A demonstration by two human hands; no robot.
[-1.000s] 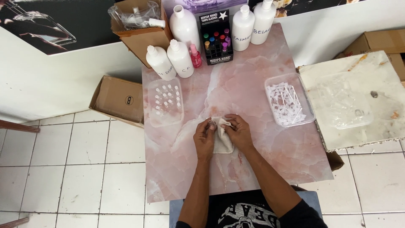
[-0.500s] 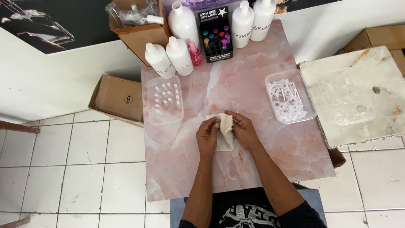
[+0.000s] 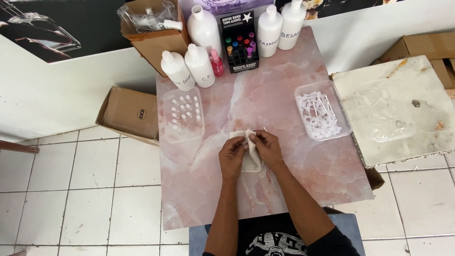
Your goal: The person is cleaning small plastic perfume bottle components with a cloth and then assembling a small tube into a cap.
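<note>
The person sits at the near edge of a pink marbled table (image 3: pixel 294 189), both forearms extended over it. The left hand (image 3: pixel 232 156) and right hand (image 3: pixel 268 148) meet at the table's centre over a small white cloth (image 3: pixel 251 161) that lies on the surface. The fingertips of both hands are pressed together at the cloth's upper edge, pinching a fold of it; whether a smaller item sits inside the fold cannot be told.

To the left of the hands, well apart, stands a clear tray of small vials (image 3: pixel 183 114). To the right lies a clear tray of white sticks (image 3: pixel 322 111).

At the far edge stand white plastic bottles (image 3: pixel 199 65), a small pink bottle (image 3: pixel 217 63) and a black display box (image 3: pixel 239 42) of coloured vials. An open cardboard box (image 3: pixel 154 35) sits at the far left corner.
</note>
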